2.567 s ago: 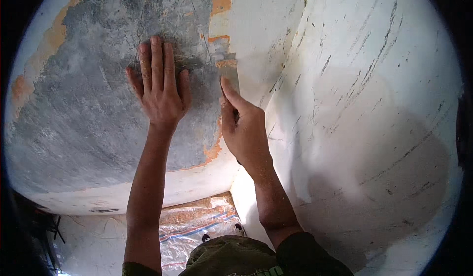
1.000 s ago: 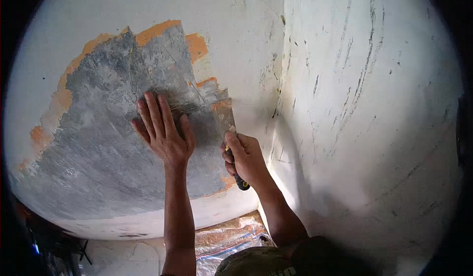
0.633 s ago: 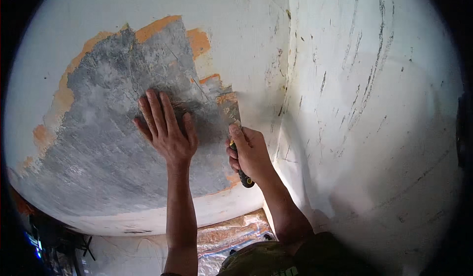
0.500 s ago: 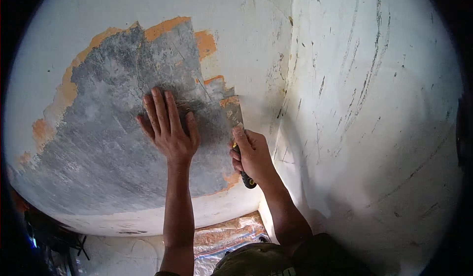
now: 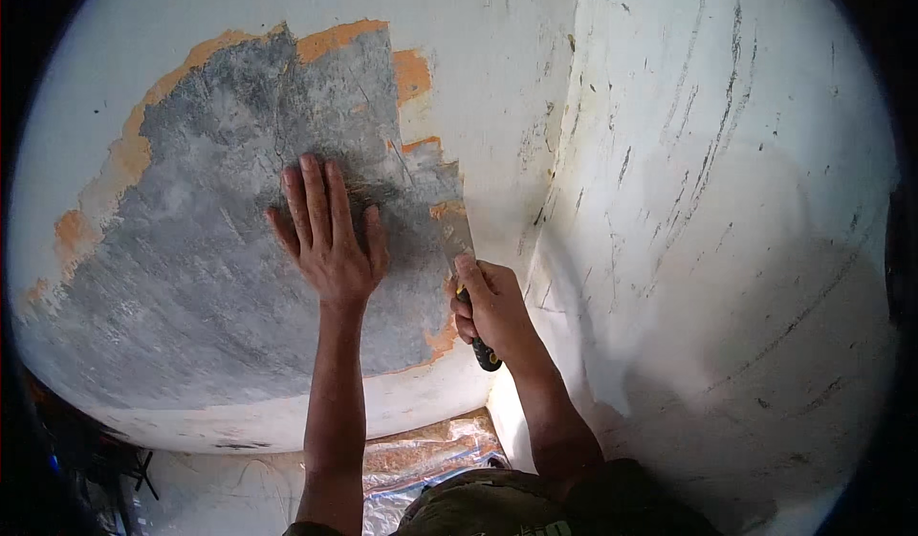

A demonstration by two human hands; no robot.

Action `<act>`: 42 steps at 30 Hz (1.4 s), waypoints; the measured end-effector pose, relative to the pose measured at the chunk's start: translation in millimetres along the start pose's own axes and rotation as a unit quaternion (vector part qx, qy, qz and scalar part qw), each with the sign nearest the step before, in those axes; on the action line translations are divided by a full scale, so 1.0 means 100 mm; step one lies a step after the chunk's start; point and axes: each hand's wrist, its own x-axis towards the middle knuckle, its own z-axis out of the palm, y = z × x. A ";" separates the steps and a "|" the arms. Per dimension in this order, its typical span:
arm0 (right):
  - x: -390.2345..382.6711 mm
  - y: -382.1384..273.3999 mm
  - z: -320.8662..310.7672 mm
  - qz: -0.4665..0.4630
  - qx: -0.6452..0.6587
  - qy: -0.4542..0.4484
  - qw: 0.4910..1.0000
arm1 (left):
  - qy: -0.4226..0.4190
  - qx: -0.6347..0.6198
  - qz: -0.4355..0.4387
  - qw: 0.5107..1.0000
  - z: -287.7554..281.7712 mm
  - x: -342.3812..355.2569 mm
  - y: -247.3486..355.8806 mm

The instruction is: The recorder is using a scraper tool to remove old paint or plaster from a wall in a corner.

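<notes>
My left hand lies on a grey patch of bare plaster, its fingers extended and slightly spread, holding nothing. A little lower and to the right, my right hand grips the dark handle, marked with yellow, of a putty knife. The thumb is at the base of the flat metal blade, whose far end lies at the patch's right border against flaking orange paint. The patch has ragged orange and cream edges within the white wall.
A second white wall with dark streaks meets this one at a corner on the right. Below lies a crumpled, striped plastic sheet on a pale floor. Dark, unclear objects stand at the lower left.
Over the last second the blade has moved slightly down along the patch's right edge. My left hand stays on the plaster. The whole view has shifted somewhat since the first frame.
</notes>
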 end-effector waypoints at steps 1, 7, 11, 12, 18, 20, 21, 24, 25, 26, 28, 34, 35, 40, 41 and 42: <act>-0.02 -0.02 -0.02 0.000 0.000 -0.004 1.000 | -0.002 0.003 -0.001 1.000 -0.01 0.00 0.01; 0.05 -0.27 0.04 -0.036 0.000 -0.005 0.999 | -0.002 0.000 -0.002 1.000 -0.03 0.01 0.04; 0.04 -0.19 0.02 -0.037 -0.017 0.013 0.999 | -0.002 -0.004 -0.002 1.000 -0.01 0.01 0.02; 0.00 -0.08 0.02 -0.024 -0.013 0.012 1.000 | -0.002 -0.004 -0.003 1.000 -0.01 0.01 0.01; 0.06 -0.12 0.03 -0.031 -0.008 0.016 0.999 | -0.007 -0.008 0.003 1.000 -0.01 0.01 0.01; 0.08 -0.29 0.04 -0.037 0.005 0.005 0.999 | -0.005 -0.013 -0.002 1.000 -0.01 0.02 0.04; 0.07 -0.33 0.03 -0.037 -0.014 0.008 0.999 | -0.004 -0.015 -0.002 1.000 -0.01 0.03 0.05; 0.06 -0.20 0.02 -0.040 -0.036 0.014 0.998 | -0.004 -0.021 -0.007 1.000 0.00 -0.01 0.00; 0.03 -0.14 0.00 -0.043 -0.037 0.013 0.998 | -0.003 -0.014 0.004 1.000 0.00 -0.01 0.00; -0.01 -0.05 -0.01 -0.037 -0.038 0.015 0.999 | -0.001 -0.006 0.015 1.000 0.00 -0.01 0.00; -0.02 -0.03 0.01 -0.033 -0.040 0.015 0.999 | 0.000 -0.004 0.015 1.000 -0.03 -0.02 0.01; 0.12 -0.36 0.11 -0.049 -0.005 0.038 0.998 | 0.001 -0.010 0.006 1.000 -0.02 0.00 0.02; 0.12 -0.38 0.11 -0.055 -0.010 0.036 0.998 | 0.007 -0.016 0.001 1.000 -0.01 0.01 0.02; 0.04 -0.20 0.05 -0.029 -0.020 0.029 0.999 | 0.000 -0.013 -0.003 1.000 0.00 -0.01 0.01; 0.04 -0.19 0.04 -0.024 -0.022 0.030 0.999 | -0.002 -0.015 -0.005 1.000 0.00 0.00 0.02; 0.03 -0.19 0.03 -0.020 -0.023 0.031 0.999 | -0.002 -0.016 -0.005 1.000 0.00 0.00 0.03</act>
